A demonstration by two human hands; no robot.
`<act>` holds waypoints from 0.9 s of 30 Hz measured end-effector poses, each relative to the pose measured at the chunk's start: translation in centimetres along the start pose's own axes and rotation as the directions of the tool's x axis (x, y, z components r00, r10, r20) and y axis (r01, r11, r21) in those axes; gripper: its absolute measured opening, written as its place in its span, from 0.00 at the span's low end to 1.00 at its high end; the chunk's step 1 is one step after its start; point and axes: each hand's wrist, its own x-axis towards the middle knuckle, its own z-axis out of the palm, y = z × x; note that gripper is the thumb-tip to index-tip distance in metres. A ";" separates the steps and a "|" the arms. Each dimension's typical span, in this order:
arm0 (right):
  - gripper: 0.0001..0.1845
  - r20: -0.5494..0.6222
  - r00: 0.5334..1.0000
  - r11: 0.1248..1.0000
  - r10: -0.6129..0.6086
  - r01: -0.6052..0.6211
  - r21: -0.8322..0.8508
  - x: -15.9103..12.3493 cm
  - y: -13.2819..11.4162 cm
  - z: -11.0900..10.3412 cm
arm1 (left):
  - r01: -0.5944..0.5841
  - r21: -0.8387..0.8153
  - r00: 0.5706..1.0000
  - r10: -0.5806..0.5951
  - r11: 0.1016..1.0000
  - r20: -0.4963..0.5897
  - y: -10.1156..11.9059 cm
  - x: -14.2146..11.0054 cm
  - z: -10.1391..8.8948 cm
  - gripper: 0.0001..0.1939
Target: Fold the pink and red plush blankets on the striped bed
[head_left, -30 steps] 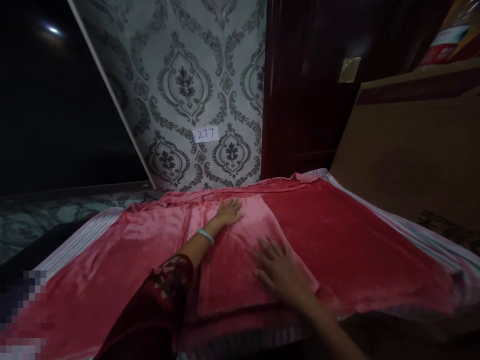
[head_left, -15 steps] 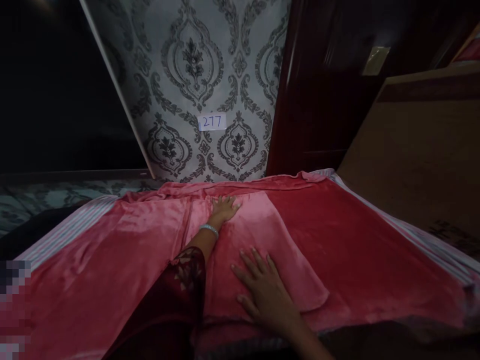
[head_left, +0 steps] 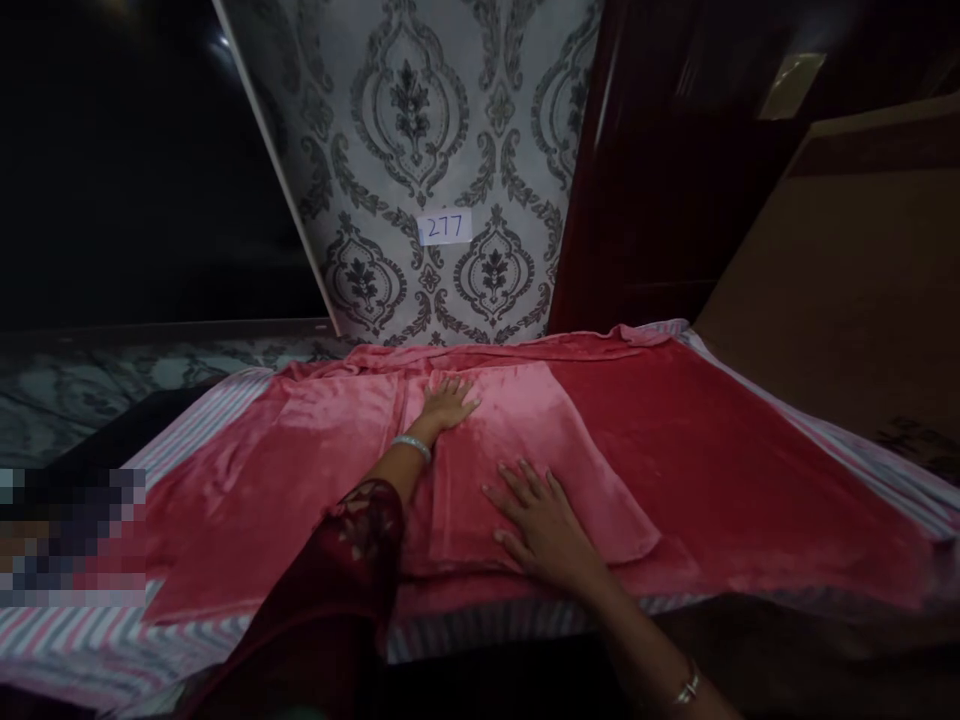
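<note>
The right hand (head_left: 544,525) has slid inward across the folded cloth (head_left: 517,425), apparently smoothing it. Like the left hand (head_left: 447,403), it lies spread, gripping nothing.

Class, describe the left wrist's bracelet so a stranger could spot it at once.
On the red cloth, find the left hand, spread flat beyond the right hand. The bracelet circles that wrist as a pale band; unlike the right arm's bangle, it sits near a dark red sleeve.
</note>
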 end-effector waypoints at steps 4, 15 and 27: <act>0.31 -0.020 1.000 0.999 -0.010 0.010 -0.034 -0.2 0.0 0.1 | 0.006 -0.033 0.997 -0.003 0.999 0.083 0.3 0.1 -1.3 0.37; 0.31 -0.003 1.000 0.992 -0.003 0.003 0.129 2.7 -3.2 -1.6 | 0.052 0.039 0.995 -0.055 0.998 0.083 -7.2 -12.6 -5.2 0.31; 0.32 0.006 0.995 0.992 -0.099 0.098 0.084 3.2 -8.2 2.1 | 0.318 0.029 0.943 -0.313 0.948 -0.116 -10.6 -21.7 2.5 0.34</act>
